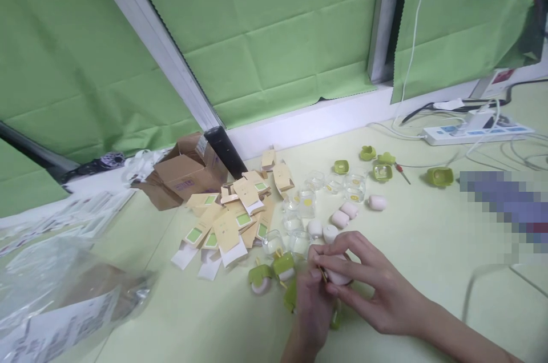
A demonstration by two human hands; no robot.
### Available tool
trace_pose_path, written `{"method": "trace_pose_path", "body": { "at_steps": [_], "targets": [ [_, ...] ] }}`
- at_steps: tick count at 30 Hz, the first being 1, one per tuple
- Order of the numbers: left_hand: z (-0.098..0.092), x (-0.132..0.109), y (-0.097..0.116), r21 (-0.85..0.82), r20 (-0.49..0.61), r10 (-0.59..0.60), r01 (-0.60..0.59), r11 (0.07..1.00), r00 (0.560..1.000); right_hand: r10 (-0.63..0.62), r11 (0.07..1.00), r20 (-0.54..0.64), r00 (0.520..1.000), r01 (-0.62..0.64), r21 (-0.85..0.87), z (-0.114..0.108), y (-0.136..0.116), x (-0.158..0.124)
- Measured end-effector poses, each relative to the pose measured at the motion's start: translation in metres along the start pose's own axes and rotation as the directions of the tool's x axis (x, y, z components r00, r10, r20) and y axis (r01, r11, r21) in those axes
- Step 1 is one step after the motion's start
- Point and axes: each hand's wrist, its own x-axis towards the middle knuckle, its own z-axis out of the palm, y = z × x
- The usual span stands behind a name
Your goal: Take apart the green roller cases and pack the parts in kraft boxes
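Note:
Between both hands is a small pinkish-white rounded case (339, 277), low in the middle right. My right hand (377, 280) has its fingers and thumb closed round the case from the right. My left hand (314, 297) pinches at its left side, where a thin dark and yellowish edge shows; what that part is stays unclear. Close to my left hand lie white cases in green covers (283, 266), partly hidden by the hand. Just beyond my fingers are more white cases (330, 233) and several clear plastic shells (300, 243).
Small opened cardboard boxes (226, 232) are heaped left of centre, before a brown carton (188, 172). Green covers (440, 176) and a red-handled screwdriver (401, 172) lie at the right. Behind them sits a white power strip (475, 133) with cables. Clear plastic bags (64, 289) cover the left.

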Motion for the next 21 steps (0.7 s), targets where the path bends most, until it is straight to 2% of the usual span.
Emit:
{"method": "trace_pose_path", "body": {
  "at_steps": [4, 7, 10, 12, 14, 15, 16, 18, 21],
  "targets": [
    [0.004, -0.002, 0.003, 0.027, -0.019, 0.007, -0.006, 1.0, 1.0, 0.038, 0.999, 0.055, 0.998, -0.035, -0.04, -0.002, 0.001, 0.001],
    [0.004, -0.002, 0.003, 0.056, -0.039, 0.001, 0.001, 0.998, 0.999, 0.108, 0.994, 0.073, 0.991, -0.108, -0.005, -0.005, 0.002, 0.002],
    [-0.002, 0.005, -0.002, 0.039, 0.014, -0.023, 0.022, 0.999, 1.0, 0.154, 0.986, 0.115, 0.981, -0.16, 0.04, -0.012, 0.004, 0.001],
    [-0.011, 0.012, -0.006, 0.068, 0.077, -0.012, 0.007, 0.998, 0.997, 0.199, 0.979, 0.088, 0.976, -0.202, 0.033, -0.02, 0.008, -0.003],
    [-0.021, 0.019, -0.007, 0.238, 0.132, 0.067, -0.098, 0.966, 0.989, 0.313, 0.95, -0.033, 0.949, -0.312, 0.009, -0.029, 0.016, -0.009],
    [-0.026, 0.021, -0.006, 0.374, 0.159, 0.132, -0.183, 0.909, 0.978, 0.383, 0.923, -0.095, 0.919, -0.386, -0.011, -0.033, 0.021, -0.014],
    [-0.03, 0.021, -0.006, 0.523, 0.186, 0.215, -0.281, 0.805, 0.959, 0.443, 0.891, -0.136, 0.886, -0.451, -0.039, -0.036, 0.026, -0.019],
    [-0.036, 0.017, -0.005, 0.762, 0.292, 0.319, -0.421, 0.492, 0.902, 0.519, 0.837, -0.131, 0.845, -0.533, -0.123, -0.039, 0.037, -0.03],
    [-0.043, 0.007, -0.014, 0.87, 0.461, 0.331, -0.492, 0.013, 0.824, 0.557, 0.801, -0.043, 0.83, -0.55, -0.236, -0.04, 0.054, -0.045]
  ]
}}
